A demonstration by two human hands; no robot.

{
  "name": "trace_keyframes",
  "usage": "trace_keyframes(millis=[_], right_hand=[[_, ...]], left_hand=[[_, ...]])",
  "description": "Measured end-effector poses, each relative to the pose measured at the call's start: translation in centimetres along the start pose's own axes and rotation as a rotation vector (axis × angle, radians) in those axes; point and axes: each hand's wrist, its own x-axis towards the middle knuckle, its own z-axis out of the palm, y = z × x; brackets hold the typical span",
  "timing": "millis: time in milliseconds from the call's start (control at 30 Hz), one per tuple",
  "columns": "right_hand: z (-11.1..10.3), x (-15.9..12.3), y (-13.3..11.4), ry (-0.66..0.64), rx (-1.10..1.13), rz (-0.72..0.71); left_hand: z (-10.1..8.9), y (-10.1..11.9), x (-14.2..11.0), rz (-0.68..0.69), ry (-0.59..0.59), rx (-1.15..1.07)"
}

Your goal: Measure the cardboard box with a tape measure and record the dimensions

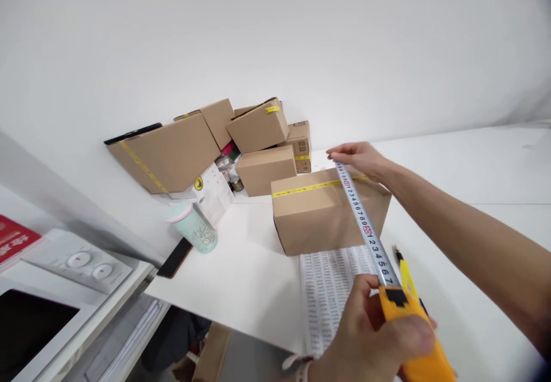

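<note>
My left hand, at the bottom, is closed around the orange case of a tape measure, its thumb across the front. The silver blade stretches away from the case, over the top of a cardboard box sealed with yellow tape. At the far end, my right hand pinches the blade's tip just beyond the box's back edge. Numbers on the blade face up. Partly beneath the box lies a sheet of printed rows. A yellow pen-like tool lies close to the case, partly hidden.
Several cardboard boxes are piled against the wall at the back left. A mint tumbler with a pink lid stands by a dark flat object and a white printed packet. A microwave sits lower left, beside the white table.
</note>
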Motion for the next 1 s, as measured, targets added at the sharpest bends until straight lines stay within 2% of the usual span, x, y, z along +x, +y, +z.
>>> trace_keyframes(millis=[100,200,233,300,367,433,467,533,567,600,633,700,733,767,867,933,1000], right_hand=[[-3.4,-2.7,-0.7,0.171,0.241,-0.107],[-5.0,-8.4,0.1,0.197,0.253,-0.134],[-4.6,-10.9,0.6,0.187,0.226,-0.122],[-2.8,-15.8,1.7,0.075,0.168,-0.105],[-0.5,-20.0,2.4,-0.086,0.090,-0.197],[1.0,-22.2,2.8,-0.170,0.026,-0.302],[1.2,-22.4,2.9,-0.118,-0.003,-0.311],[0.3,-21.1,3.0,0.125,-0.060,-0.226],[-0.5,-19.7,3.1,0.293,-0.087,-0.145],[-1.5,-18.0,3.1,0.401,-0.088,-0.051],[-2.4,-16.2,3.2,0.434,-0.066,0.028],[-3.8,-12.5,3.5,0.395,-0.008,0.135],[-4.2,-10.9,3.6,0.331,0.005,0.198],[-4.4,-9.6,3.8,0.234,0.026,0.303],[-3.8,-7.5,3.9,0.072,0.042,0.379],[-3.2,-7.6,3.9,-0.026,0.022,0.353],[-2.7,-8.6,4.0,-0.098,-0.002,0.282]], left_hand=[[-3.2,-0.3,-1.1,-0.013,-0.009,0.238],[-5.3,0.0,-1.6,0.061,0.108,0.465],[-5.6,0.2,-1.5,0.097,0.150,0.542],[-5.6,0.6,-1.3,0.180,0.197,0.710],[-5.4,0.7,-1.0,0.272,0.196,0.843],[-5.5,0.8,-0.9,0.368,0.178,0.884],[-5.8,0.9,-1.0,0.427,0.174,0.874],[-6.7,1.6,-1.0,0.600,0.219,0.800],[-7.4,2.3,-1.0,0.715,0.268,0.737],[-8.1,3.3,-0.9,0.835,0.336,0.650],[-9.0,4.6,-0.7,0.952,0.407,0.542],[-10.8,7.5,0.2,1.109,0.520,0.317],[-11.7,9.0,0.8,1.112,0.548,0.216],[-12.6,10.3,1.5,1.071,0.554,0.118],[-14.9,12.8,3.8,0.851,0.502,-0.128],[-15.9,13.3,5.0,0.775,0.459,-0.167],[-16.3,13.4,5.6,0.762,0.420,-0.179]])
